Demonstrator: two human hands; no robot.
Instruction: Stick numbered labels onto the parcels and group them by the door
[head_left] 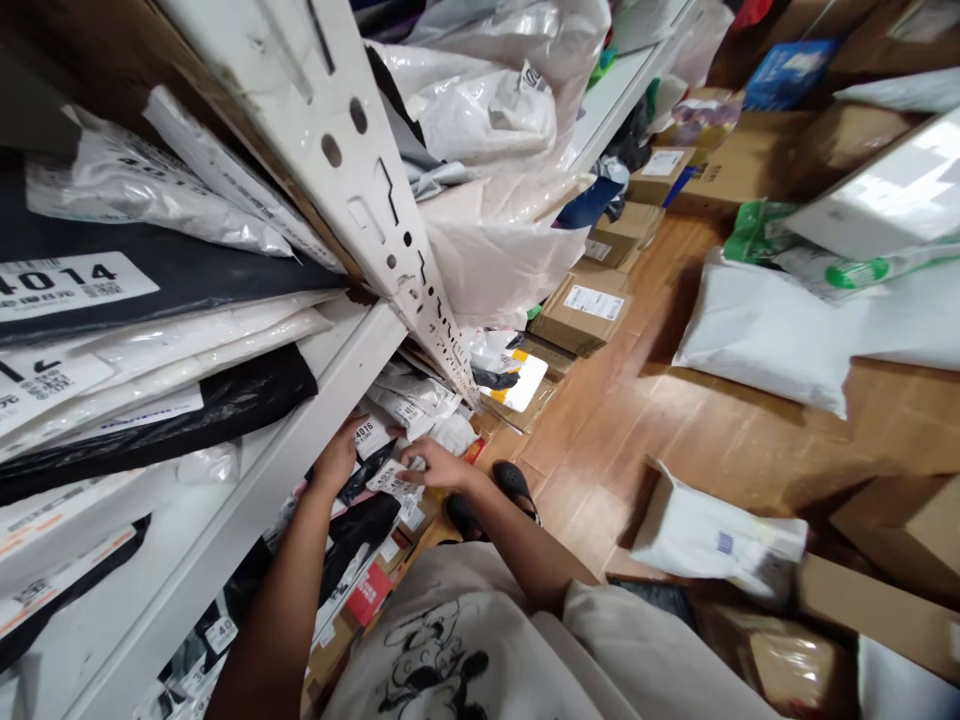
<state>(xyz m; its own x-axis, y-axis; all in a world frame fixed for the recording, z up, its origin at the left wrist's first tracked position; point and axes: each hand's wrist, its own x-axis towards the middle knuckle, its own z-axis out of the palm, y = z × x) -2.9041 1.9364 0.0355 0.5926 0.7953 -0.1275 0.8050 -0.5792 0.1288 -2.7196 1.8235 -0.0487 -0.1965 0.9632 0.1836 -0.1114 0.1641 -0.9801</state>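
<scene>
Upper shelf, white metal, far left: stacked bagged parcels. Among them, one dark grey bag, label reading 4014, its end toward the shelf's right corner; below it, one black bag, its end near the front edge.

Upright post, one: white, perforated, standing at the shelf's right front corner.

Left hand, one: just outside the shelf's front edge, at the lower row, beside the 4016 parcel; whether its fingers grip anything, I cannot tell from here.

White parcel, one: lower row, between the hands, near 4016; label print too small for me to read fully.

Right hand, one: thumb and forefinger apart, thumb at the right edge of the white parcel.

Pale shirt, one, on the person, with dark printed figure.

Dark shoes, a pair, on the wooden floor.

Labelled carton, one: along the floor's left edge.

White bag, one, and puffed white pouch, one: out on the floor, right, well apart from the hands.
</scene>
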